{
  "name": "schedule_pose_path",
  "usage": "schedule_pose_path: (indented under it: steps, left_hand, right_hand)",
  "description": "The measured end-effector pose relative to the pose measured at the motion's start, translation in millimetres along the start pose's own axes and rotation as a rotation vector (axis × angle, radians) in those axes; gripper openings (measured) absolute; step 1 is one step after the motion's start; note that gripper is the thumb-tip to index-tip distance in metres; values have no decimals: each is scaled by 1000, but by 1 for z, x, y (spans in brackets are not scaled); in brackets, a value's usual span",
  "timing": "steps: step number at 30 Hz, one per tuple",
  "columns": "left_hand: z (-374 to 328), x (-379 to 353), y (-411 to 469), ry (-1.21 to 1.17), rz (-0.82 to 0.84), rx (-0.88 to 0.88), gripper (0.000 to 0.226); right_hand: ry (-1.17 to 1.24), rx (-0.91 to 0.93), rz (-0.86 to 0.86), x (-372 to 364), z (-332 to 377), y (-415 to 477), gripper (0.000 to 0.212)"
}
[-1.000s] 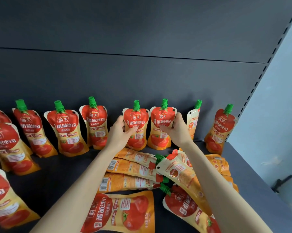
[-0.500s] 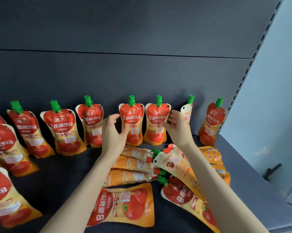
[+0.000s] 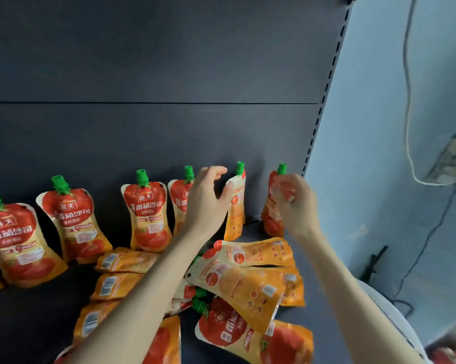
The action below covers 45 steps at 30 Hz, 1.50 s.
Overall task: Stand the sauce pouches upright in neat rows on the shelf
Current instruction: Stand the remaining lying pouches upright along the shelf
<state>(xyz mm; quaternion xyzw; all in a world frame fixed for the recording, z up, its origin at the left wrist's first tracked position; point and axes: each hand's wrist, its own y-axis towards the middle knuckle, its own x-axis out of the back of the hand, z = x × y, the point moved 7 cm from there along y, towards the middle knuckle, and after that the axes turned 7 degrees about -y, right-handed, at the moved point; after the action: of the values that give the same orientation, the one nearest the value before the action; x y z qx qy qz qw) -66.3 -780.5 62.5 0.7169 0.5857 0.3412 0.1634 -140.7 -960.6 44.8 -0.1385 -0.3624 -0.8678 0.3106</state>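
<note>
The shelf [image 3: 32,319] carried a far row of upright pouches [image 3: 148,214] leaning on the back panel [image 3: 142,140], with a flat heap [image 3: 247,282] near me awaiting its turn. My left hand [image 3: 205,203] spread half open at the sideways-turned pouch [image 3: 236,206], I judged to square it. My right hand [image 3: 296,206] curled around the end pouch [image 3: 272,203]; blur hid whether it gripped.

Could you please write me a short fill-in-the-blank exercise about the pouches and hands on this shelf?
1. Every upright pouch has a ____ cap.
2. The right hand reaches the upright pouch nearest the shelf's ____ end.
3. The pile of pouches in front lies ____ on the shelf.
4. The left hand is beside the pouch turned ____.

Missing words: green; right; flat; sideways
</note>
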Motion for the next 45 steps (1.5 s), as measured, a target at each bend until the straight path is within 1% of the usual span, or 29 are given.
schedule_pose_path:
  steps: [2,4,7,9,13,17,21,24,27,29,31,33,36,38,42,45]
  left_hand:
    - [-6,-17,15,47,23,-19,33]
    - [-5,-31,29,104,34,7,40]
    - [6,-50,44,138,92,113,43]
    - [11,-60,48,155,114,146,41]
    - [10,-66,53,220,86,153,30]
    - [5,-65,56,192,42,196,25]
    - [-1,-69,57,227,23,153,24]
    - [1,-63,57,248,-52,151,25]
    - [3,-62,54,266,-127,140,25]
    - [4,-65,52,275,-148,118,28]
    - [8,-69,51,291,-143,96,32]
    - [15,-75,48,274,-94,97,33]
    - [29,-86,38,137,43,168,25]
    - [35,-89,32,73,93,199,21]
    - [36,-83,31,80,40,184,20]
    - [39,-78,28,108,1,180,20]
  right_hand:
    - [-24,35,-10,6,-8,17,17]
    - [-33,66,10,7,-16,33,25]
    - [30,30,167,-8,-31,55,39]
    - [55,-7,270,-20,-39,64,43]
    - [66,97,308,-23,-42,75,29]
    - [176,113,348,-26,-50,86,20]
    - [328,110,401,-28,-52,91,22]
    - [427,91,472,-28,-53,89,21]
    - [473,87,518,-28,-52,89,21]
    - [479,68,511,-29,-54,90,19]
    - [466,38,490,-30,-60,88,16]
    - [487,-12,474,-30,-68,84,12]
    - [557,-87,445,-30,-80,79,13]
    - [557,-87,443,-29,-82,80,11]
    - [531,-39,464,-27,-80,84,6]
    - [508,-20,466,-26,-79,87,8]
